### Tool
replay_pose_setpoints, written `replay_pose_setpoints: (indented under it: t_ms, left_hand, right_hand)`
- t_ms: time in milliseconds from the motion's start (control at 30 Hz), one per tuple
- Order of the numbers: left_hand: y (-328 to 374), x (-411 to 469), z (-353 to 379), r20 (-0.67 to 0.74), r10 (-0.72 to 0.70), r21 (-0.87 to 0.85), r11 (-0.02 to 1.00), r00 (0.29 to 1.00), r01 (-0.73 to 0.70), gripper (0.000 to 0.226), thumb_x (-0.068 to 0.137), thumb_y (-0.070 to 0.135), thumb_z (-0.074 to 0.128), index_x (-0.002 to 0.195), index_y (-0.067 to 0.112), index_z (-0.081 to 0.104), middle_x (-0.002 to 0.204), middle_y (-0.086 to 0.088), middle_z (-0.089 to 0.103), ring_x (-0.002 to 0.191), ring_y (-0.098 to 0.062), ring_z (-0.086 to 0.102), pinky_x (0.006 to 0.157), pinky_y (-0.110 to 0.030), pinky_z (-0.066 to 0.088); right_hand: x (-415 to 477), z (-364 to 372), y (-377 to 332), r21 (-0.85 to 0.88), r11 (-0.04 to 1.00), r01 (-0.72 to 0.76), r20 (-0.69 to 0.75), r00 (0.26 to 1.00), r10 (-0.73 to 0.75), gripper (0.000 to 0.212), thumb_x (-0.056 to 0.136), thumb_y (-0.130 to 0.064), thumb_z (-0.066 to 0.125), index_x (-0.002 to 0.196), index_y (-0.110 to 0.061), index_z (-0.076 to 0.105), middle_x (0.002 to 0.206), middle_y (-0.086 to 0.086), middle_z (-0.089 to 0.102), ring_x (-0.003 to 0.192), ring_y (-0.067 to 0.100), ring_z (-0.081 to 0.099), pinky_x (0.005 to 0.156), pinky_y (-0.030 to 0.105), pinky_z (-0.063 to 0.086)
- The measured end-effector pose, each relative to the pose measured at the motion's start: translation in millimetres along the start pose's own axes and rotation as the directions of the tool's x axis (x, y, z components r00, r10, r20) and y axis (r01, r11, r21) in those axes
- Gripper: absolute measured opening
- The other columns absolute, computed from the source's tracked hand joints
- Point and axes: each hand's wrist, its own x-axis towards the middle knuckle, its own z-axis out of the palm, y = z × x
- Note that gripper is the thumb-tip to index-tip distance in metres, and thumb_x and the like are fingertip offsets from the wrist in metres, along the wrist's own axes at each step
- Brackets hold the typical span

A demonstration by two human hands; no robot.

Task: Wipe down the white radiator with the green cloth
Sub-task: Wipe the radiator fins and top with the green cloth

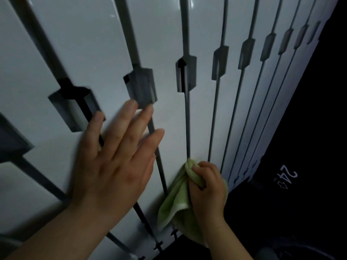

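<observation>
Left hand (114,166) flat, fingers spread on white radiator (93,44); right hand (208,192) gripping green cloth (174,205); "24" (287,176) printed on dark surface beside it.

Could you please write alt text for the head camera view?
A right hand presses a bunched green cloth into a groove low on a white radiator, while the open left hand lies flat against its panels.
</observation>
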Motion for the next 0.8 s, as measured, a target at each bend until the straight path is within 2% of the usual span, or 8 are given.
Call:
replay_pose_setpoints:
  t_ms: [100, 200, 300, 367, 533, 633, 733, 800]
  left_hand:
    - [22, -34, -6, 0.103, 0.0, -0.088, 0.996, 0.995, 0.009, 0.042, 0.084, 0.028, 0.044, 0.125, 0.018, 0.045, 0.138, -0.008, 0.036, 0.142, -0.02, 0.011, 0.114, -0.041, 0.003]
    - [50, -80, 6, 0.219, 0.049, -0.085, 0.996, 0.974, -0.031, 0.04, 0.088, 0.027, 0.035, 0.126, 0.018, 0.045, 0.141, -0.007, 0.035, 0.144, -0.015, 0.003, 0.114, -0.042, 0.003]
    - [64, -107, 28, 0.252, 0.072, -0.034, 0.997, 0.965, -0.065, 0.043, 0.094, 0.026, 0.025, 0.132, 0.015, 0.04, 0.155, -0.009, 0.012, 0.144, -0.017, 0.001, 0.115, -0.041, 0.001]
    - [67, -119, 41, 0.247, 0.073, 0.013, 0.997, 0.966, -0.078, 0.048, 0.094, 0.029, 0.026, 0.139, 0.012, 0.032, 0.156, -0.006, 0.001, 0.144, -0.018, 0.001, 0.116, -0.041, -0.002]
    - [67, -129, 54, 0.251, 0.1, 0.086, 0.988, 0.963, -0.125, 0.06, 0.088, 0.038, 0.037, 0.141, 0.011, 0.029, 0.156, -0.008, 0.002, 0.144, -0.021, 0.001, 0.116, -0.043, -0.003]
    - [65, -130, 59, 0.25, 0.11, 0.116, 0.983, 0.962, -0.143, 0.056, 0.092, 0.041, 0.037, 0.14, 0.012, 0.032, 0.156, -0.008, 0.002, 0.144, -0.022, 0.0, 0.115, -0.045, -0.002]
    - [63, -133, 62, 0.259, 0.133, 0.139, 0.975, 0.957, -0.173, 0.057, 0.092, 0.046, 0.037, 0.138, 0.012, 0.037, 0.156, -0.01, 0.0, 0.144, -0.023, -0.001, 0.115, -0.045, -0.002]
    - [62, -135, 64, 0.258, 0.143, 0.17, 0.967, 0.955, -0.191, 0.06, 0.093, 0.049, 0.036, 0.139, 0.011, 0.036, 0.156, -0.011, 0.0, 0.144, -0.024, -0.001, 0.115, -0.046, -0.003]
  right_hand:
    - [-10, 5, 12, 0.007, 0.999, 0.053, -0.003, 0.999, -0.053, 0.021, 0.069, -0.003, 0.062, 0.087, -0.01, 0.053, 0.089, 0.011, 0.058, 0.082, 0.013, 0.05, 0.081, -0.002, 0.032]
    - [-42, 9, 40, -0.096, 0.995, -0.035, 0.122, 0.991, 0.046, 0.027, 0.059, 0.004, 0.063, 0.083, -0.007, 0.055, 0.086, 0.02, 0.064, 0.082, 0.015, 0.048, 0.082, -0.006, 0.025]
    - [-57, 8, 48, -0.126, 0.983, -0.135, 0.175, 0.972, 0.156, 0.014, 0.057, 0.005, 0.059, 0.07, 0.002, 0.061, 0.082, 0.018, 0.063, 0.079, 0.015, 0.049, 0.078, -0.011, 0.023]
    - [-50, 6, 39, -0.084, 0.981, -0.172, 0.138, 0.973, 0.183, 0.014, 0.057, 0.005, 0.055, 0.069, 0.0, 0.06, 0.08, 0.01, 0.059, 0.071, 0.013, 0.052, 0.069, -0.005, 0.029]
    - [-53, 18, 42, -0.03, 1.0, 0.003, 0.011, 1.0, -0.003, 0.013, 0.072, -0.008, 0.049, 0.085, -0.01, 0.049, 0.092, 0.012, 0.056, 0.078, 0.013, 0.046, 0.067, 0.014, 0.037]
    - [-76, 22, 74, -0.094, 0.995, 0.017, 0.105, 0.994, -0.008, 0.013, 0.074, -0.011, 0.044, 0.087, -0.01, 0.045, 0.098, 0.005, 0.043, 0.078, 0.018, 0.045, 0.065, 0.021, 0.038]
    - [-103, 21, 97, -0.234, 0.972, -0.021, 0.266, 0.96, 0.085, 0.017, 0.07, -0.014, 0.041, 0.08, -0.008, 0.053, 0.091, 0.015, 0.059, 0.068, 0.027, 0.06, 0.057, 0.023, 0.04]
    - [-116, 20, 111, -0.292, 0.954, -0.075, 0.368, 0.911, 0.184, 0.015, 0.068, -0.015, 0.04, 0.078, -0.011, 0.05, 0.079, 0.019, 0.064, 0.055, 0.025, 0.061, 0.054, 0.024, 0.039]
